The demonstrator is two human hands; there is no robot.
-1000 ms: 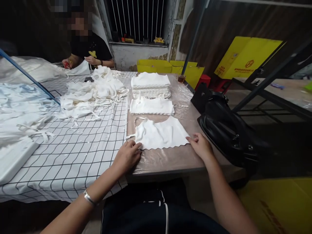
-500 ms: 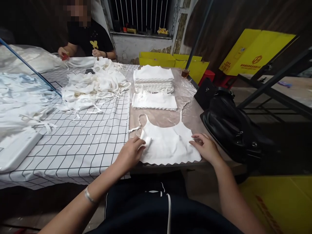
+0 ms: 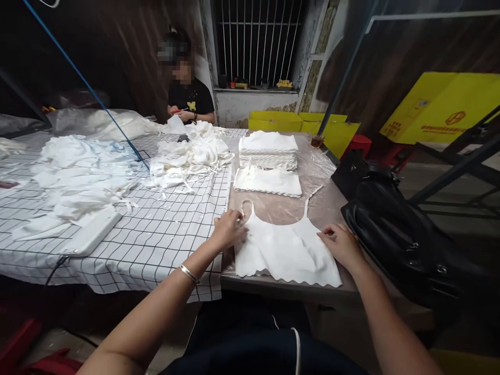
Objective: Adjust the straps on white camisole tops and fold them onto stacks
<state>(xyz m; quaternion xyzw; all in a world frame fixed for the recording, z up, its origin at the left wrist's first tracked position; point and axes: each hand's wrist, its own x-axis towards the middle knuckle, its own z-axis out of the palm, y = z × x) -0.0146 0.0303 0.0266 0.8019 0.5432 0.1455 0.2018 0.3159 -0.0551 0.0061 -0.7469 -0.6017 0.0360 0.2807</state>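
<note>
A white strappy top (image 3: pixel 287 252) with a scalloped hem lies flat at the near edge of the plastic-covered table (image 3: pixel 281 211). My left hand (image 3: pixel 228 229) rests on its left upper corner, by the left strap loop. My right hand (image 3: pixel 341 245) presses its right edge, fingers spread. Beyond it lies a folded white top (image 3: pixel 269 181), and behind that a tall stack of folded tops (image 3: pixel 269 148).
A heap of loose white tops (image 3: pixel 191 156) sits on the checked cloth (image 3: pixel 156 234) to the left, with more white fabric (image 3: pixel 78 177) farther left. A black bag (image 3: pixel 394 229) lies at the right table edge. Another person (image 3: pixel 189 99) sits at the far end. Yellow boxes (image 3: pixel 441 109) stand behind.
The top has been pulled toward me and opened out flat with its straps stretched away. My left hand moved up to the strap corner. My view swung left and up.
</note>
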